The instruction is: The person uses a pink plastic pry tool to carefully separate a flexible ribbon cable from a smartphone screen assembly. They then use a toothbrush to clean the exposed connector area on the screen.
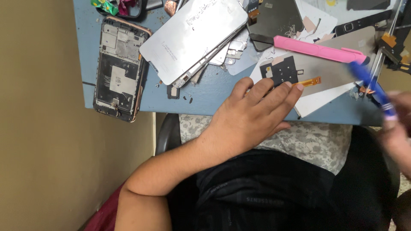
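My left hand (252, 113) lies spread flat on the display panel (325, 72) at the counter's (201, 92) near edge, its long axis running toward my right hand (396, 124), which pinches a blue tool (371, 87).

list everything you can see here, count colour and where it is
table: one, blue-grey, across the top
phone frame: one, black with coppery rim, opened, far left on the table
metal back panels: a stack, silver, top centre
screen panel: one, grey with black patch and orange flex strip, under the left hand's fingertips
pink tool: one, flat, lying on the screen panel
dark panel: one, black, top centre-right
blue tool: one, blurred, at right in the right hand
seat cover: grey patterned, below the table edge
left hand: flat, fingers on the screen panel
right hand: blurred, right edge, gripping the blue tool
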